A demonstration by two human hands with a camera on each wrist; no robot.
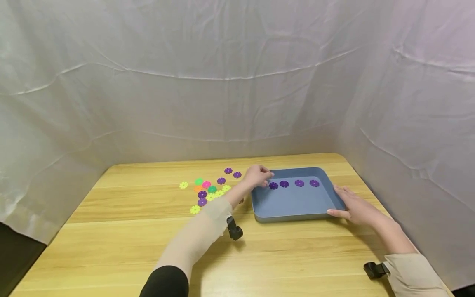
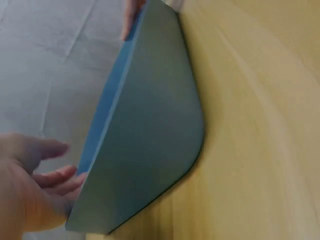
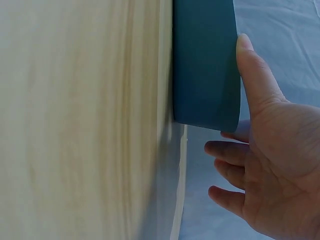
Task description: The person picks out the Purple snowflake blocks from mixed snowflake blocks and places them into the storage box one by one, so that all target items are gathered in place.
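- We saw a scatter of coloured flower discs (image 1: 208, 189) lying on the wooden table (image 1: 111, 231), at nine o'clock from the tray.
- Our left hand (image 1: 257, 176) pinched the leftmost purple flower disc (image 1: 273, 185), at the blue tray's (image 1: 289, 202) ten o'clock corner.
- Our right hand (image 1: 354, 205) lay flat and relaxed against the tray's four o'clock rim.

No writing, label, brand, number or sign can be read in any view: not on the blue tray (image 1: 297, 214), the flower-shaped pieces, the desk (image 1: 122, 247) or the white cloth backdrop.
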